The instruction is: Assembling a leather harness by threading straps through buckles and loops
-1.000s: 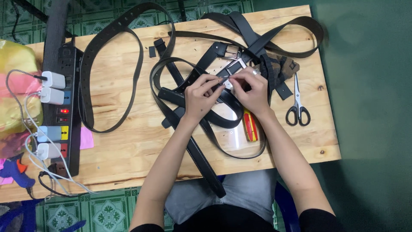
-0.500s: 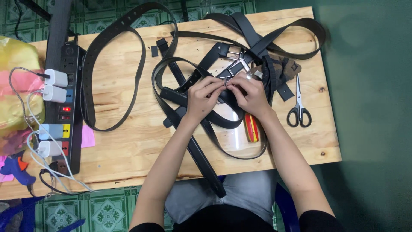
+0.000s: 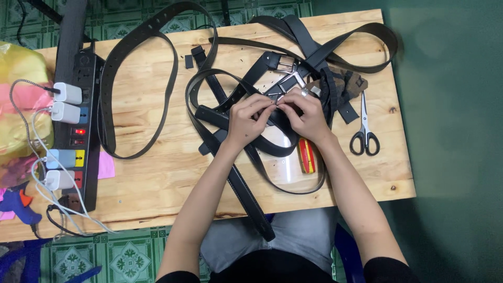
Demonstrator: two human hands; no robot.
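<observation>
My left hand [image 3: 250,119] and my right hand [image 3: 306,114] meet over a tangle of black leather belts [image 3: 246,84] on a pale wooden table [image 3: 157,173]. Both hands pinch the same black belt end [image 3: 277,126] between fingertips, close to a silver metal buckle [image 3: 287,78] lying just beyond them. One belt strap [image 3: 246,194] runs off the table's near edge toward my lap. What sits between the fingertips is too small to tell.
Black-handled scissors [image 3: 364,133] lie right of my right hand. A red and yellow tool [image 3: 307,156] rests under my right wrist. A looped belt [image 3: 136,89] lies to the left. A black power strip [image 3: 73,120] with white chargers lines the left edge, beside a yellow plastic bag [image 3: 21,105].
Both hands have drawn slightly toward me with the belt end, and the fingertips have closed tighter together. The other belts and tools stay put.
</observation>
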